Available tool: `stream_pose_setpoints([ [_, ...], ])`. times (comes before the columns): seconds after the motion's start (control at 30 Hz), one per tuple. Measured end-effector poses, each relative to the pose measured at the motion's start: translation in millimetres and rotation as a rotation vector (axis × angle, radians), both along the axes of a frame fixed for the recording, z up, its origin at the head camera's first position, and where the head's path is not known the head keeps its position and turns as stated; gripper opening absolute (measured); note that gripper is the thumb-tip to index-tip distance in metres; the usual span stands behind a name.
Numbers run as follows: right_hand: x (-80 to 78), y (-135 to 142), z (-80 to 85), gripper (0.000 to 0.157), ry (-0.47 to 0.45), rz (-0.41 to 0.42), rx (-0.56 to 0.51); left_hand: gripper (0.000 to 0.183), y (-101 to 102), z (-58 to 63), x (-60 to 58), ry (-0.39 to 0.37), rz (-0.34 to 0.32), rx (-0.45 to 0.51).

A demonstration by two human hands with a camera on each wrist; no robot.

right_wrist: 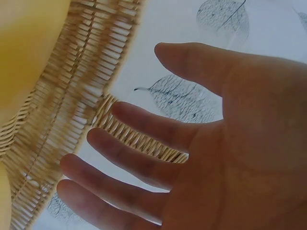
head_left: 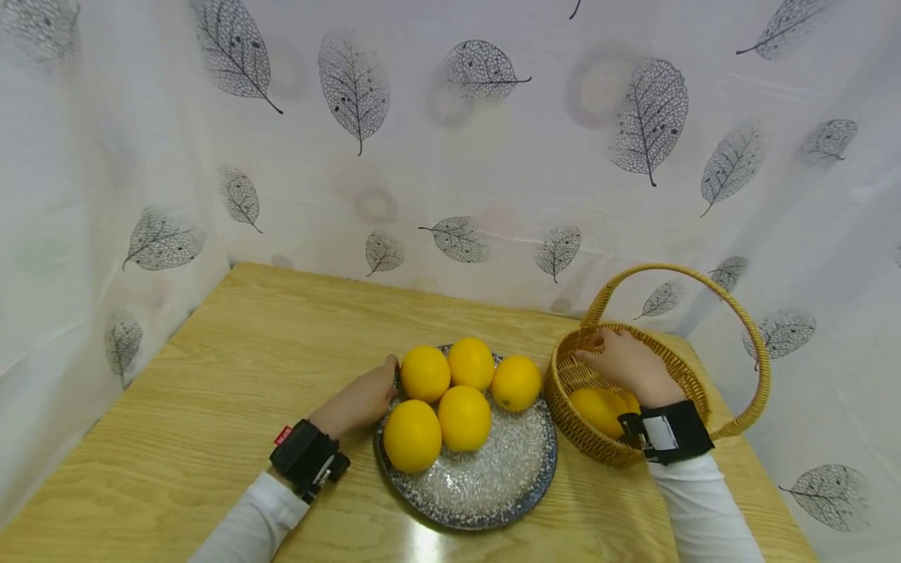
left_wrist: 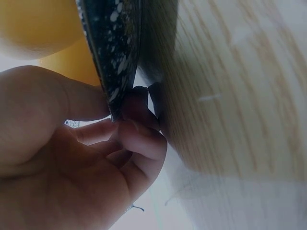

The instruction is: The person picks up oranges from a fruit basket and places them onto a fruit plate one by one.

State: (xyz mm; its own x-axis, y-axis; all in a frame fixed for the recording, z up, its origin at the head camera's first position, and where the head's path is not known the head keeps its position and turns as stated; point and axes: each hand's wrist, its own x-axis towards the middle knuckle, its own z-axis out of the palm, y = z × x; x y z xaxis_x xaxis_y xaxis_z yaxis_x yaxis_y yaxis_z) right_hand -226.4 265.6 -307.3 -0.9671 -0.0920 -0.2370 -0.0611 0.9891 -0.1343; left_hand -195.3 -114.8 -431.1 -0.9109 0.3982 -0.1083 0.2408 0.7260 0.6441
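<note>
On the table stands a round speckled grey plate [head_left: 493, 481] with a dark rim, and several oranges [head_left: 412, 436] sit on its left and far parts. My left hand [head_left: 362, 400] pinches the plate's left rim; the left wrist view shows its thumb [left_wrist: 86, 100] on the upper side and curled fingers [left_wrist: 144, 139] underneath. Over the wicker basket [head_left: 587, 442] at the right hovers my right hand [head_left: 626, 363], palm down. Its fingers [right_wrist: 144, 165] are spread and hold nothing in the right wrist view. Yellow-orange fruit [head_left: 598, 410] lies in the basket, partly hidden by the right hand and wrist.
The basket's tall arched handle [head_left: 756, 352] leans out to the right. A white curtain [head_left: 450, 172] with a leaf print hangs behind and beside the wooden table [head_left: 281, 344]. The basket stands close beside the plate, near the table's right edge.
</note>
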Motion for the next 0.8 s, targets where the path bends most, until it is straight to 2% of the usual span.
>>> stream_pose_setpoints([
  [0.5, -8.3, 34, 0.2, 0.075, -0.09, -0.069, -0.008, 0.035, 0, 0.6, 0.9, 0.02, -0.007, -0.002],
  [0.8, -7.2, 44, -2.9, 0.079, -0.106, -0.175, 0.043, 0.034, 0, 3.9, 2.4, 0.012, -0.001, -0.005],
])
